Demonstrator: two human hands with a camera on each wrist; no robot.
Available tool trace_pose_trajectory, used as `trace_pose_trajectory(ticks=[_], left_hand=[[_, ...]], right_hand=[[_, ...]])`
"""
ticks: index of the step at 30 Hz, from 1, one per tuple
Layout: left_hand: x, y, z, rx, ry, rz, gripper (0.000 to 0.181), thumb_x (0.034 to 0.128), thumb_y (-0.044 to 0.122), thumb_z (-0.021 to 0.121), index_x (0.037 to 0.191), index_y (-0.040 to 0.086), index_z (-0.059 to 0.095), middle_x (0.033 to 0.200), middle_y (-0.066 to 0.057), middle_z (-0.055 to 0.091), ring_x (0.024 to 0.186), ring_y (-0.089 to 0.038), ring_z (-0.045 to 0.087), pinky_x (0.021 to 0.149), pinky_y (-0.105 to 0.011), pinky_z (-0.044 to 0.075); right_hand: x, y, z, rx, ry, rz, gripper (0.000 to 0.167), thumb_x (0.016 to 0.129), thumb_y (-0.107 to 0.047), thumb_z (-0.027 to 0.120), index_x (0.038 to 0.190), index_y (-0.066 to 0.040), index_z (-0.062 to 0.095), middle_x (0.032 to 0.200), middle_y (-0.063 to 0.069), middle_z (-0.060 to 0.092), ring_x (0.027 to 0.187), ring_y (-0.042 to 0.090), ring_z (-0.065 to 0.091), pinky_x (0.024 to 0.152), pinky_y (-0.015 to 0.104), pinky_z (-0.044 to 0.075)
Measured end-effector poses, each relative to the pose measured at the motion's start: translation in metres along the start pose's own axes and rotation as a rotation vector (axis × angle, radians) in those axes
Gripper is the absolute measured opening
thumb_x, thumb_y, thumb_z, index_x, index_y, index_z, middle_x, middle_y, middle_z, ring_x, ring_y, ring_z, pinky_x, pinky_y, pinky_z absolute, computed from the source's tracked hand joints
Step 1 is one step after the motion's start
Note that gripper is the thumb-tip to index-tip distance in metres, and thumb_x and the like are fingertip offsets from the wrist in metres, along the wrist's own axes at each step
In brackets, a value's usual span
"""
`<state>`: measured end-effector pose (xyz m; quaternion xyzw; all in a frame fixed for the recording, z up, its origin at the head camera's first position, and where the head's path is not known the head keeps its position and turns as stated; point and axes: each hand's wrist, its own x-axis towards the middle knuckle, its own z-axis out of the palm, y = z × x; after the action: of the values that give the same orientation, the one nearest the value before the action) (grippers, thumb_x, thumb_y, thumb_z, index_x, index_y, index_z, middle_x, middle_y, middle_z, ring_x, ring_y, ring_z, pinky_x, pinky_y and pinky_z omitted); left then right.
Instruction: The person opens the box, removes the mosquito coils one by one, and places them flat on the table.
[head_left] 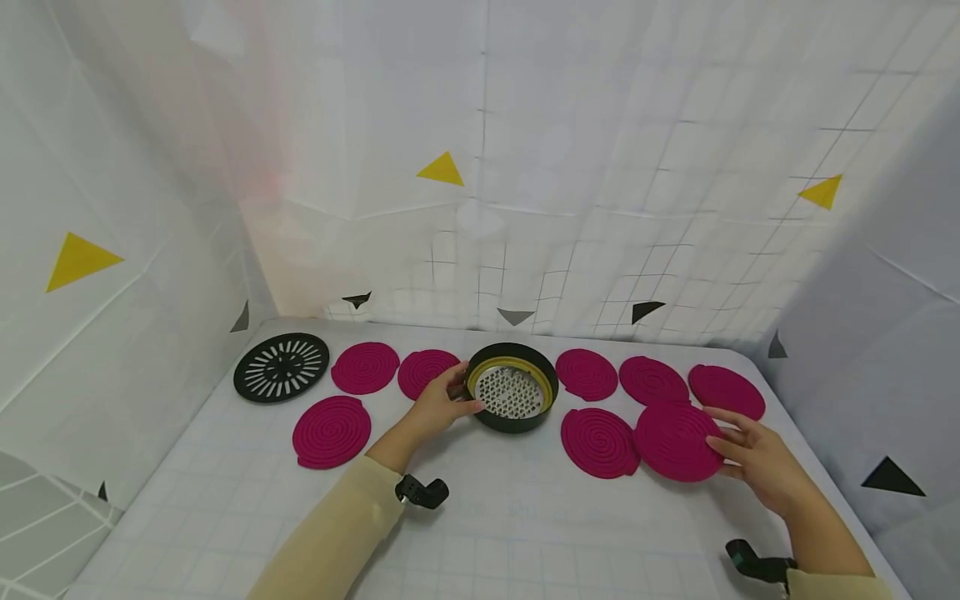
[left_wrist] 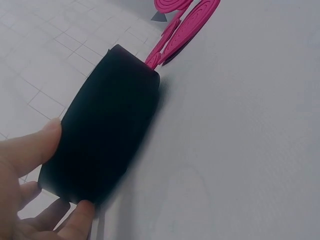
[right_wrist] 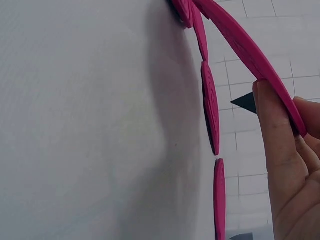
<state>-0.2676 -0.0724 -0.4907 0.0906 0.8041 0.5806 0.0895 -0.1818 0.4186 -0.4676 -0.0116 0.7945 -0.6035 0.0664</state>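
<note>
In the head view, my left hand [head_left: 433,408] grips the left side of a dark round container [head_left: 512,426]. A perforated metal disc [head_left: 510,392] with a yellow ring shows inside it. The left wrist view has the container's dark wall [left_wrist: 105,125] between the thumb and fingers. Over to the right, my right hand [head_left: 768,462] pinches a magenta spiral-grooved coaster [head_left: 678,442] by its right edge. The right wrist view shows this coaster [right_wrist: 250,52] raised off the table, tilted, between thumb and fingers. In the head view it overlaps a neighbouring magenta coaster [head_left: 598,442].
Several more magenta coasters lie on the white table [head_left: 525,517], such as one at the left [head_left: 332,432] and one at the far right [head_left: 726,392]. A black slotted disc [head_left: 281,367] lies at the back left corner. White sheets [head_left: 360,108] enclose the table.
</note>
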Motion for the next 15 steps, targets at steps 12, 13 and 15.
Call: trace_pose_trajectory(ticks=[12,13,15], left_hand=[[0.000,0.001,0.000,0.000,0.007,-0.003,0.081,0.0877,0.018,0.080,0.155,0.011,0.035,0.152,-0.012,0.046,0.136,-0.031,0.047,0.106,-0.046,0.045],[-0.001,0.001,0.000,0.003,0.007,-0.002,0.081,0.0878,0.018,0.080,0.155,0.011,0.035,0.152,-0.012,0.046,0.136,-0.031,0.048,0.106,-0.046,0.045],[-0.001,0.001,0.000,0.003,0.005,0.002,0.081,0.0882,0.017,0.079,0.156,0.010,0.035,0.152,-0.012,0.046,0.136,-0.032,0.048,0.106,-0.046,0.045]], right_hand=[[-0.003,0.013,-0.008,0.081,0.011,0.004,0.049,0.098,-0.008,0.064,0.143,-0.020,0.051,0.107,-0.015,0.067,0.092,0.006,0.066,0.075,0.030,0.060],[-0.003,0.014,-0.008,0.081,0.013,0.006,0.048,0.098,-0.008,0.064,0.142,-0.022,0.052,0.107,-0.015,0.067,0.092,0.006,0.066,0.075,0.030,0.060],[-0.004,0.016,-0.009,0.084,0.016,0.007,0.046,0.098,-0.008,0.064,0.140,-0.026,0.054,0.107,-0.015,0.067,0.092,0.006,0.066,0.074,0.030,0.060]])
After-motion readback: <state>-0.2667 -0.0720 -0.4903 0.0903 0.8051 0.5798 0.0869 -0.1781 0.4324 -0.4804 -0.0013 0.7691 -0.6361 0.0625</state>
